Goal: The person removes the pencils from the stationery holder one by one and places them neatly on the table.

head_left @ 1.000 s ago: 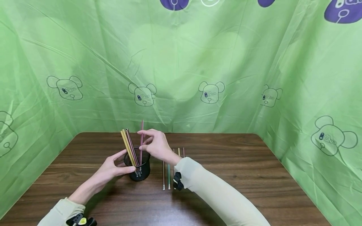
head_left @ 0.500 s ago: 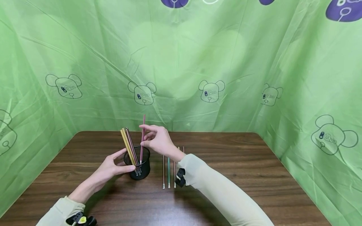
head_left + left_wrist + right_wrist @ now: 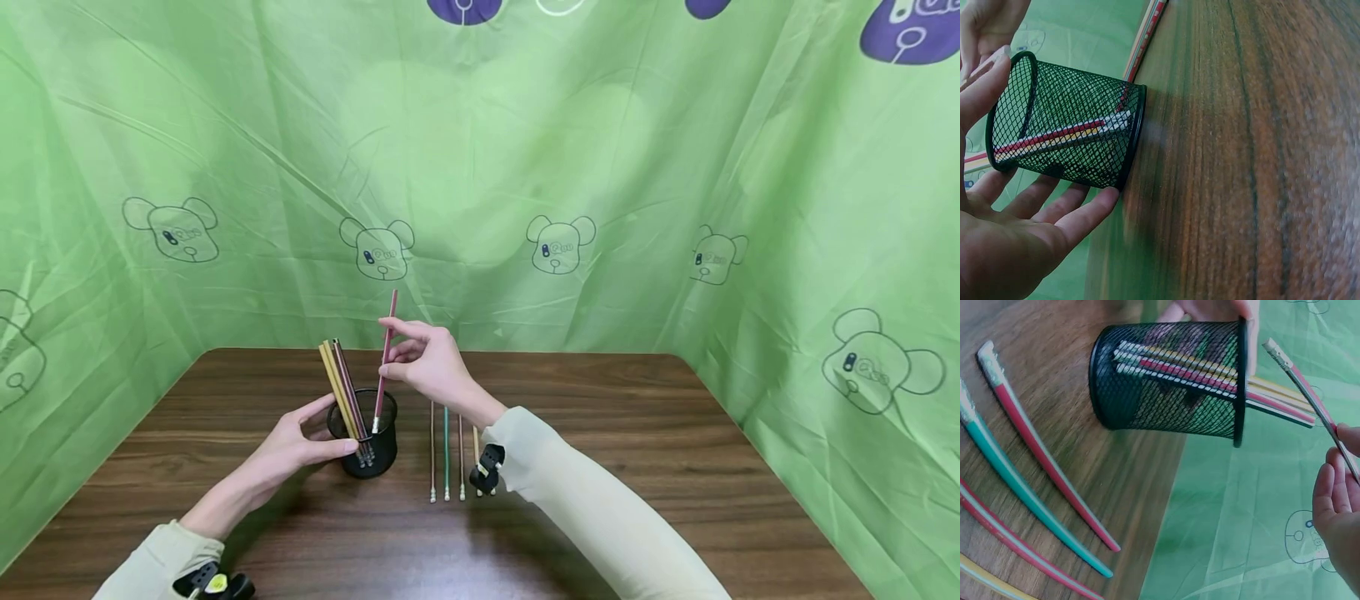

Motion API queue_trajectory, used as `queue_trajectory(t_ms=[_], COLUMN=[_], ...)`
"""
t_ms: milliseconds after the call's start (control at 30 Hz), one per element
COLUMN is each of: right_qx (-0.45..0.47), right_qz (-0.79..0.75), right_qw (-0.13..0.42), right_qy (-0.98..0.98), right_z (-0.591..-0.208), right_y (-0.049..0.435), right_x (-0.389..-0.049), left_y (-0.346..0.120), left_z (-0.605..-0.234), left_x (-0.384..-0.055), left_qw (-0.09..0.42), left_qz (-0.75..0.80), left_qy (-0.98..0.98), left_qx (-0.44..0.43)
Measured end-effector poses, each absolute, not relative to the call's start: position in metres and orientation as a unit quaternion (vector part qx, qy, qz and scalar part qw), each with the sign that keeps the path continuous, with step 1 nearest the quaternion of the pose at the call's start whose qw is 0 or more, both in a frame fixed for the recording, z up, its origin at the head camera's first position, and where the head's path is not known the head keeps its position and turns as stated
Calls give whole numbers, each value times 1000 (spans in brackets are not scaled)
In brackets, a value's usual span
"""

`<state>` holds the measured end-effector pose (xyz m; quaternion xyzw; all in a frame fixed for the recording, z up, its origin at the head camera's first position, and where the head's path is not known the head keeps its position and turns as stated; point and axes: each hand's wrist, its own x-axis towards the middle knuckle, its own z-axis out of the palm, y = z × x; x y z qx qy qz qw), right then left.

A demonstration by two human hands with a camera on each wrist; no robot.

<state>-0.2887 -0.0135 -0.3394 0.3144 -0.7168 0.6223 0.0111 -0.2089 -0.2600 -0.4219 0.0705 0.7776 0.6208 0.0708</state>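
Note:
A black mesh pencil cup (image 3: 381,454) stands on the wooden table, left of the middle. My left hand (image 3: 292,446) holds it from the left, thumb at the near rim and fingers along the far side. Several yellow and dark red pencils (image 3: 339,382) lean inside, eraser ends down, as the mesh in the left wrist view also shows. Above the cup, my right hand (image 3: 435,362) pinches a red pencil (image 3: 387,346) between thumb and fingers, nearly upright with its eraser end low. In the right wrist view that eraser end (image 3: 1277,355) is just outside the cup's mouth.
Right of the cup lies a row of pencils, among them a green pencil (image 3: 1038,497), a red pencil (image 3: 1050,462) and a yellow pencil (image 3: 991,584). My right forearm passes over part of the row. A green curtain (image 3: 480,167) surrounds the table (image 3: 600,467) behind and at both sides.
My right hand has risen and moved slightly right, drawing the red pencil up from inside the cup. The left hand and cup have stayed in place.

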Motion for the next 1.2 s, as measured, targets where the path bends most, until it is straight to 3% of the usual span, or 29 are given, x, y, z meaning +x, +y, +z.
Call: queue_trajectory(t_ms=[1200], right_qx=[264], right_qz=[606], right_qw=[-49], right_qy=[-748], right_z=[-378], right_y=[59], right_x=[-275], left_y=[-260], left_z=[-421], left_x=[-207], left_qw=[69], left_qz=[625], left_qy=[774], left_qx=[76])
